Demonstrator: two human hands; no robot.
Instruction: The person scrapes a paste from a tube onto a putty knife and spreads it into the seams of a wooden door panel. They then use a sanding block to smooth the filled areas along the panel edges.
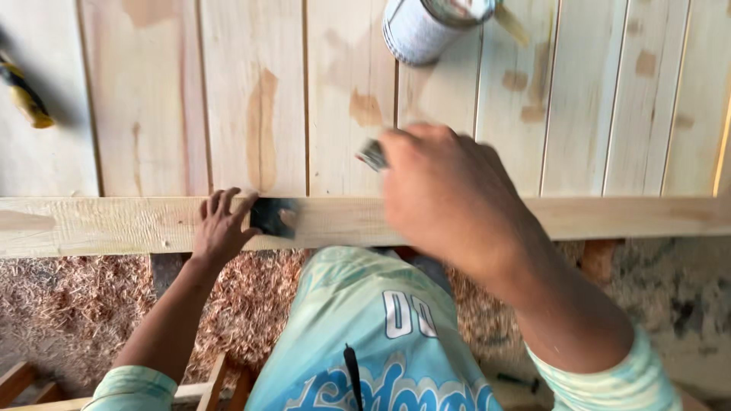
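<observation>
1. Head view — a pale wooden rail (114, 226) runs flat across the picture from left to right, its long axis side to side, laid along the near edge of a panel of upright pale boards (251, 91) whose seams run away from the person.
2. On the rail, just left of its middle, lies a small dark flat piece (272, 216) with a tan smear on it; what it is cannot be told.
3. The left hand (221, 228) rests on the rail, fingers spread flat, fingertips touching the dark piece's left edge — the grip is open and pressing, not closed around anything.
4. The right hand (445, 194) hovers above the rail, right of the dark piece, its grip closed on a small grey tool (371, 154) that juts out leftward; it is blurred.
5. Beyond the rail, a white tin (426, 27) stands on the boards.
6. Below the rail, wood shavings (68, 304) cover the floor.
7. Far left, beyond the rail, lies a yellow-handled tool (23, 91).
</observation>
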